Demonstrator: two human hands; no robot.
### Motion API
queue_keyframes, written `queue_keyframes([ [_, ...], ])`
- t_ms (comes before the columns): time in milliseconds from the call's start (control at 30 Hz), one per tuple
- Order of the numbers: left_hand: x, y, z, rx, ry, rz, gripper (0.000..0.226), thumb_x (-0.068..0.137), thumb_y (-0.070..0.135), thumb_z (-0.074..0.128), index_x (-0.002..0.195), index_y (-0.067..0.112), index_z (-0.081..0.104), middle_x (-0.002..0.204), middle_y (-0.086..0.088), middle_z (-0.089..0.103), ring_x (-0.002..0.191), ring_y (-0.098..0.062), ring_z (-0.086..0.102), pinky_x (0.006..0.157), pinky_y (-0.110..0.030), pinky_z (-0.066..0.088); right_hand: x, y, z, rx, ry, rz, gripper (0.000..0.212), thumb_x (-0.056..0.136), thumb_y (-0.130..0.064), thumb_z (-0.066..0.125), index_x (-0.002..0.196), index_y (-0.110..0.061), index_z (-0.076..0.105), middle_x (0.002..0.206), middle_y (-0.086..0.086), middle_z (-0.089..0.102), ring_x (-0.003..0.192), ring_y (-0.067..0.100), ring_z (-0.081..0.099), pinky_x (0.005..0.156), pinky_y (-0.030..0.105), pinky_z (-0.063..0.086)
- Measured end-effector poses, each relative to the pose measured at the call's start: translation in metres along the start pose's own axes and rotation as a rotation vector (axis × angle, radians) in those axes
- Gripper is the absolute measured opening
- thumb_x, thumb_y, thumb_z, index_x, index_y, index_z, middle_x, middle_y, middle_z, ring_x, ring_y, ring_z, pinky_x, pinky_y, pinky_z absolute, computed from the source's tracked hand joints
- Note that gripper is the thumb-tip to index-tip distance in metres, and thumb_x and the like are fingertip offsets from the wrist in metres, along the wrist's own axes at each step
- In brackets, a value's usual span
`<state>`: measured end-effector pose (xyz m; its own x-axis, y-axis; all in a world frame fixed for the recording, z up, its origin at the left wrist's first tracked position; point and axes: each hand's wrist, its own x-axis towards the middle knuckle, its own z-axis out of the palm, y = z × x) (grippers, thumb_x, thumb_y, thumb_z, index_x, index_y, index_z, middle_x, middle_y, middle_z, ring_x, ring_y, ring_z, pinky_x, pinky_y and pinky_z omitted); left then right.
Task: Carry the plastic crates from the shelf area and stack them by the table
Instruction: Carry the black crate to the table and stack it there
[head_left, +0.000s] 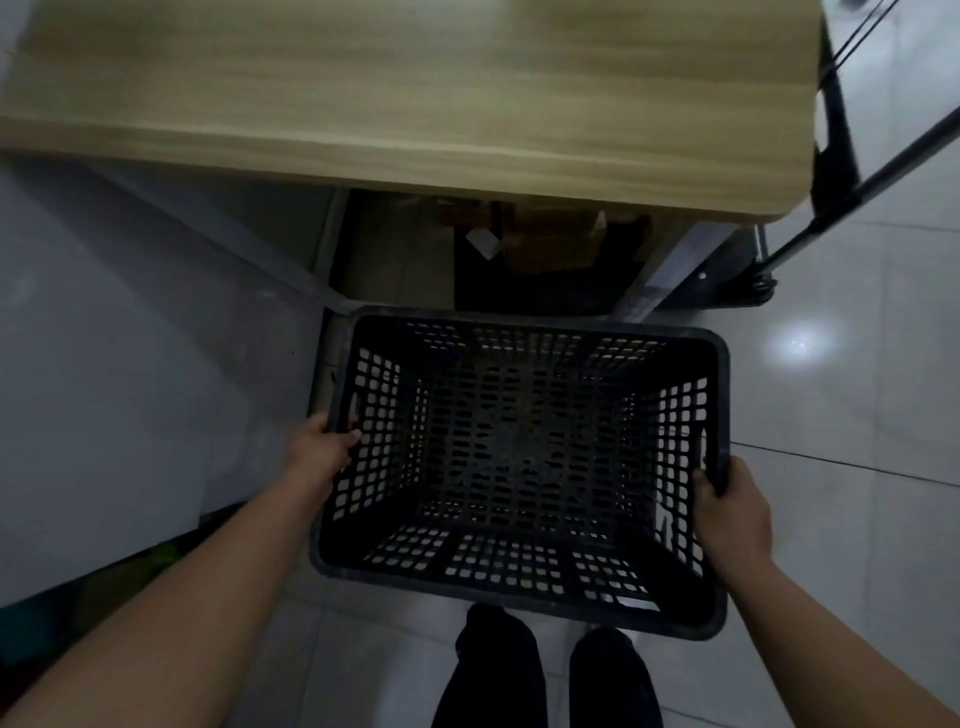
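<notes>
Both hands clasp one black plastic crate (519, 467) by its short ends. From the head camera, the left hand (324, 449) curls over the rim of the left end wall, its fingertips (353, 435) hooked inside just below the handle slot. The right hand (730, 512) wraps the rim of the right end wall near the crate's near right corner, thumb lying on the inner face and the other fingers hidden behind the wall.

The crate is open side up and empty, with a perforated lattice floor and walls through which pale floor tiles (841, 415) show. It sits a little askew, its near right corner lower in the picture than its near left corner. Whether its base touches the floor cannot be told.

Its far rim lies just in front of the near edge of a wooden table (395, 88), toward that edge's right half. Under the table, dark boxes (545, 244) sit in shadow. A black metal frame (831, 140) stands by the table's right edge. Two dark trouser legs (550, 675) show below the crate's near rim.
</notes>
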<state>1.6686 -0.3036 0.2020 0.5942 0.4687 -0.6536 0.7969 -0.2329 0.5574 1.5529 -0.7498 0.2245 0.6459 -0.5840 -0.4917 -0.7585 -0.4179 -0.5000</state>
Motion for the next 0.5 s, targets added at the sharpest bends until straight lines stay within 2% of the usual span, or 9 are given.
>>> queue_keyframes([
  [67,0.005,0.0,0.002,0.002,0.01,0.013,0.024,0.088,-0.004,0.064,0.101,0.016,0.066,0.083,-0.005,0.067,0.066,-0.018,0.056,0.054,-0.027,0.043,0.001,0.001,0.003,0.0,0.016,0.002,0.016,0.095,-0.02,0.053,0.107,-0.01,0.056,0.097,0.019,0.066,0.09,0.04,0.06,0.068,0.036,0.037],
  [200,0.013,-0.003,0.0,0.009,0.012,0.008,0.024,0.089,-0.005,0.063,0.105,0.013,0.065,0.08,-0.003,0.065,0.062,-0.016,0.054,0.05,-0.024,0.043,0.002,-0.002,0.01,-0.011,0.012,0.011,0.016,0.095,-0.02,0.053,0.109,-0.012,0.056,0.097,0.016,0.066,0.081,0.031,0.056,0.067,0.034,0.036],
  [300,0.018,-0.008,-0.005,0.01,0.024,-0.001,0.026,0.088,-0.006,0.062,0.109,0.009,0.066,0.078,-0.004,0.062,0.062,-0.018,0.051,0.054,-0.029,0.041,0.005,-0.005,0.017,-0.018,-0.004,0.009,0.018,0.095,-0.022,0.053,0.11,-0.012,0.056,0.1,0.016,0.067,0.088,0.035,0.06,0.068,0.034,0.037],
  [500,0.022,-0.011,-0.006,0.057,0.041,0.042,0.024,0.089,-0.001,0.064,0.112,0.006,0.067,0.079,-0.008,0.065,0.058,-0.017,0.05,0.052,-0.026,0.04,0.007,-0.007,0.023,-0.049,-0.008,0.028,0.015,0.096,-0.023,0.051,0.108,-0.014,0.053,0.102,0.017,0.067,0.09,0.037,0.061,0.067,0.034,0.036],
])
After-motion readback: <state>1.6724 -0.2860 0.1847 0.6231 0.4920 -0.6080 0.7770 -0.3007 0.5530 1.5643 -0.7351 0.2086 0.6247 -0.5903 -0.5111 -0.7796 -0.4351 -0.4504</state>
